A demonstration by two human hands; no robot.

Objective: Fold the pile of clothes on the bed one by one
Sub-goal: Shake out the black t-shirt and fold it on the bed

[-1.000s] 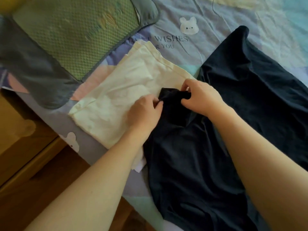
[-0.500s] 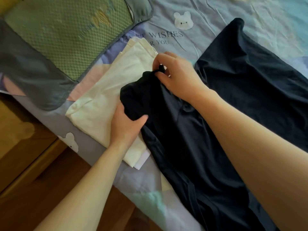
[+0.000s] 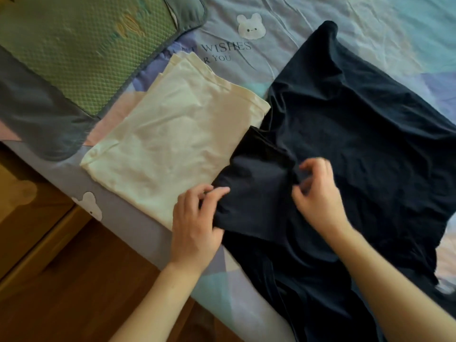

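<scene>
**Sleeve laid back down on the cream stack's edge**

Both hands have dropped toward the near edge of the bed since half a second ago — the dark sleeve that was lifted over the cream garment now lies flatter, lapping only its near right corner. The left hand [image 3: 195, 218] pinches the sleeve's hem between thumb and curled fingers [image 3: 217, 193], just at the near right corner of the folded cream garment [image 3: 172, 134]. The right hand [image 3: 318, 193] hovers right of that corner over the navy shirt [image 3: 357, 134], fingers loosely curled and motion-blurred; whether they hold cloth I cannot tell. The navy shirt lies spread on the bed [image 3: 283, 53], touching the cream garment's right side. A green pillow [image 3: 81, 45] sits beyond the cream garment's left — a wooden floor [image 3: 74, 280] nearer.
</scene>
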